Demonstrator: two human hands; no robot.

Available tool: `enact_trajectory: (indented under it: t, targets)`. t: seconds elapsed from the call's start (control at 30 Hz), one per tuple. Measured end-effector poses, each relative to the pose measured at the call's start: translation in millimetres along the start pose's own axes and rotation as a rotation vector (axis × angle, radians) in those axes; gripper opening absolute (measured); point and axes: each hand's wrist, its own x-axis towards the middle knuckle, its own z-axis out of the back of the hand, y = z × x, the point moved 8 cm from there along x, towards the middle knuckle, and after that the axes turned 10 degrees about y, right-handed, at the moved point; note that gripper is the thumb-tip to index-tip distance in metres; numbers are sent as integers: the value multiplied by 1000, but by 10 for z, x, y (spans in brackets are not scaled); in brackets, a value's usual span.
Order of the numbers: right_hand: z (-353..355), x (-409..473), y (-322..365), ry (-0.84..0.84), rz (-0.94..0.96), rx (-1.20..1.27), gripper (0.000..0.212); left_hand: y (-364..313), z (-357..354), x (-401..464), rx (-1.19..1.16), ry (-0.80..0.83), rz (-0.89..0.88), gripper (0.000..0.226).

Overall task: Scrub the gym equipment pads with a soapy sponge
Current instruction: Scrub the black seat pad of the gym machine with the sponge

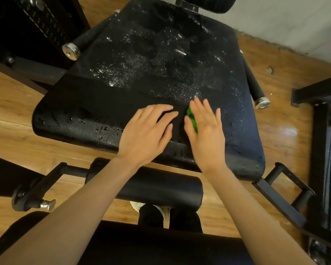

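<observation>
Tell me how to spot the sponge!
Find the big black seat pad, wet and speckled with white soap foam. Near its front edge are two hands; look under the right hand. The sponge peeks out beside its fingers, the only bright green thing among all the black.

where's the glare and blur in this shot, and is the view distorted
Head view: glare sparkles off the wet suds on the seat pad; motion blur smears the right hand and green sponge; wide-angle distortion bends the floorboards at the edges.
</observation>
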Motion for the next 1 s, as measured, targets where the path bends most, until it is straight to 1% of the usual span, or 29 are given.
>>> enact_trajectory:
  t: [0.07,0.13,0.2,0.27,0.33,0.4,0.5,0.57,0.63,0.73,0.8,0.9,0.97,1.0]
  targets:
    - [13,31,-16,-17,-52,34,47,9,4,-3,-17,-8,4,37]
    - [-6,-275,34,-32,-20,16,48,-4,11,-4,-16,-2,3,37]
    - [-18,-558,64,-10,23,-6,49,-4,11,0,-7,7,3,37]
    - [-10,-415,2,8,40,-23,49,-1,11,6,-8,14,5,37]
    - [23,-52,-72,-1,-12,7,51,1,11,15,-9,17,6,38]
    - [20,75,-97,6,-66,55,52,-7,5,15,-8,14,7,37]
    - [16,-360,-29,-6,-40,24,51,-6,0,8,-15,13,8,37]
    - [3,-556,-26,29,5,-17,51,6,0,11,-15,13,14,37]
    - [7,-347,-106,48,18,-27,52,8,1,15,-11,13,18,37]
    - [58,30,-217,21,-58,40,52,9,-9,17,-4,16,19,37]
    - [55,-170,-202,16,-58,42,51,9,-17,16,-8,22,21,37]
    - [41,-657,-185,56,14,-10,51,8,-10,12,-2,20,27,37]
    - [70,-508,-268,75,30,-22,51,-1,-5,13,4,20,25,37]
    - [95,-323,-316,64,1,-2,49,-6,-5,18,5,23,24,37]
